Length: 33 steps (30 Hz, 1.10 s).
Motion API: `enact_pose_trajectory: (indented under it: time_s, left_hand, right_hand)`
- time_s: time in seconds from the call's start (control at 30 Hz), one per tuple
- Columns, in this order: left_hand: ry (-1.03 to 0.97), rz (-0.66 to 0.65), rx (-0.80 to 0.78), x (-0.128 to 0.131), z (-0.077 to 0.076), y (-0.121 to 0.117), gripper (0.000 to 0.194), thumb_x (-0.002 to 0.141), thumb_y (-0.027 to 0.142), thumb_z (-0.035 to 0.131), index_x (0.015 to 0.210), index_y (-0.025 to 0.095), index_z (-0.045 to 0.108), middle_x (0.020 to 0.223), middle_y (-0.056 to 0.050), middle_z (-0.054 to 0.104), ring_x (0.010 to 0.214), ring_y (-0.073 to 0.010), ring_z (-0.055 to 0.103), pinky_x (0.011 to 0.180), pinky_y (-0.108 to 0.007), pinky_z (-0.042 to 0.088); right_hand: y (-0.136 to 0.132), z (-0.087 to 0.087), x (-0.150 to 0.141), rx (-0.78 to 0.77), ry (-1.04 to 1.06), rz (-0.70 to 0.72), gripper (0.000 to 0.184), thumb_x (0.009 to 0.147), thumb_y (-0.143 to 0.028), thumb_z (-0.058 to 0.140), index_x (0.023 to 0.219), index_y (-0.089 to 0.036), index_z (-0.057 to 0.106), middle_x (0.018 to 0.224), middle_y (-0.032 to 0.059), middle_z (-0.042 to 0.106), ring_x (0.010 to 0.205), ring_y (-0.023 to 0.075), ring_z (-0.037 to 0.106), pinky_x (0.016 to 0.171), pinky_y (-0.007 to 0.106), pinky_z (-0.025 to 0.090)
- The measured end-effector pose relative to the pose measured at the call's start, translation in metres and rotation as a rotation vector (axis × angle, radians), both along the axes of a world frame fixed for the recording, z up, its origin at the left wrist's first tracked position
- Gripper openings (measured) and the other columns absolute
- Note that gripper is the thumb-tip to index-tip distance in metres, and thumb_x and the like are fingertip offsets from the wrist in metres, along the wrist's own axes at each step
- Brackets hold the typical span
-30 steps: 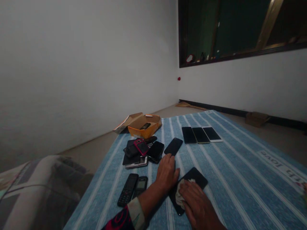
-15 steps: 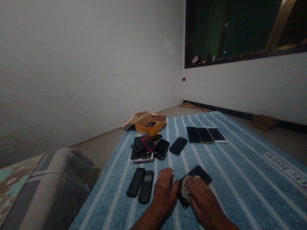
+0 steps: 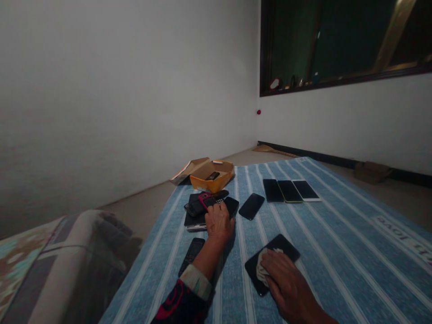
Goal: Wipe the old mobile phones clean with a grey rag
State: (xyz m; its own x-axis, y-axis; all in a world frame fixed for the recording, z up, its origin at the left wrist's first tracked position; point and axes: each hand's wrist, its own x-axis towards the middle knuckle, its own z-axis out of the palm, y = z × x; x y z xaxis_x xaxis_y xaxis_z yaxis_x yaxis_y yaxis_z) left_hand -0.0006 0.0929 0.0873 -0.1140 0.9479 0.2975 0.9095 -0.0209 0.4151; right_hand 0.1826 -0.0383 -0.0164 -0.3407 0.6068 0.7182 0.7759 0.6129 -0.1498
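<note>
My left hand [image 3: 219, 222] reaches over the pile of old mobile phones, its fingers stretched out. Its fingertips lie at a pink-framed phone [image 3: 204, 198] and a black touchscreen phone [image 3: 232, 205]; I cannot tell whether they press on either. With closed fingers, my right hand [image 3: 283, 279] holds a crumpled pale cloth [image 3: 262, 268] against a large dark tablet-like device [image 3: 285, 247], which lies slanted on the striped cloth cover. Under my left forearm a black keypad phone [image 3: 192, 253] shows in part; the keypad phone beside it is hidden.
Behind the pile an open orange box [image 3: 214, 182] holds a small phone. A single black phone [image 3: 251, 206] lies right of the pile, and three phones stand in a row farther back, including a white one [image 3: 306, 190]. A folded blanket [image 3: 77, 256] is at left.
My left hand has moved forward from beside the dark device to the phone pile, its forearm now covering one keypad phone. My right hand stays with the cloth on the device.
</note>
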Motion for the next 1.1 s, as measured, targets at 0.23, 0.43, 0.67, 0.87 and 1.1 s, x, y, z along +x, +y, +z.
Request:
enact_pose_trajectory:
  time_s: [0.23, 0.43, 0.67, 0.87, 1.1]
  left_hand:
    - [-0.557, 0.010, -0.101, -0.018, 0.013, 0.021, 0.031, 0.065, 0.020, 0.076, 0.095, 0.016, 0.068, 0.098, -0.010, 0.067, 0.113, -0.0347, 0.055, 0.095, -0.043, 0.043]
    - [-1.192, -0.135, -0.306, -0.030, 0.028, 0.015, 0.022, 0.078, 0.031, 0.068, 0.087, 0.012, 0.066, 0.084, -0.011, 0.069, 0.077, -0.0227, 0.068, 0.068, -0.033, 0.056]
    - [-1.915, -0.477, -0.467, -0.015, 0.027, -0.010, 0.033, 0.085, 0.033, 0.062, 0.109, 0.009, 0.063, 0.103, -0.017, 0.069, 0.089, -0.0224, 0.068, 0.074, -0.033, 0.057]
    - [-2.119, -0.534, -0.535, -0.005, 0.020, -0.017, 0.034, 0.087, 0.037, 0.060, 0.106, 0.009, 0.065, 0.104, -0.017, 0.069, 0.088, -0.0212, 0.068, 0.070, -0.028, 0.055]
    - [-2.162, -0.572, -0.541, -0.005, 0.016, -0.018, 0.037, 0.086, 0.039, 0.063, 0.107, 0.008, 0.065, 0.103, -0.016, 0.070, 0.090, -0.0200, 0.068, 0.075, -0.026, 0.055]
  right_hand:
    - [-0.001, 0.001, -0.003, -0.013, 0.045, 0.007, 0.041, 0.085, -0.004, 0.042, 0.121, -0.018, 0.058, 0.118, 0.0083, 0.071, 0.115, 0.0238, 0.063, 0.100, 0.042, 0.049]
    - [-0.001, 0.001, -0.002, 0.007, 0.038, 0.010, 0.043, 0.083, -0.004, 0.042, 0.121, -0.017, 0.058, 0.119, 0.0088, 0.070, 0.115, 0.0241, 0.064, 0.100, 0.040, 0.049]
    - [0.000, -0.006, -0.003, 0.021, 0.060, 0.005, 0.046, 0.083, -0.004, 0.042, 0.124, -0.020, 0.057, 0.123, 0.0079, 0.069, 0.114, 0.0237, 0.064, 0.099, 0.040, 0.050]
    - [0.001, -0.006, -0.002, 0.036, 0.017, 0.005, 0.046, 0.083, -0.004, 0.042, 0.124, -0.019, 0.057, 0.122, 0.0076, 0.069, 0.114, 0.0233, 0.065, 0.098, 0.039, 0.052]
    - [0.000, -0.006, -0.001, 0.030, 0.002, -0.004, 0.045, 0.083, -0.005, 0.042, 0.124, -0.018, 0.056, 0.123, 0.0085, 0.069, 0.115, 0.0237, 0.064, 0.097, 0.041, 0.052]
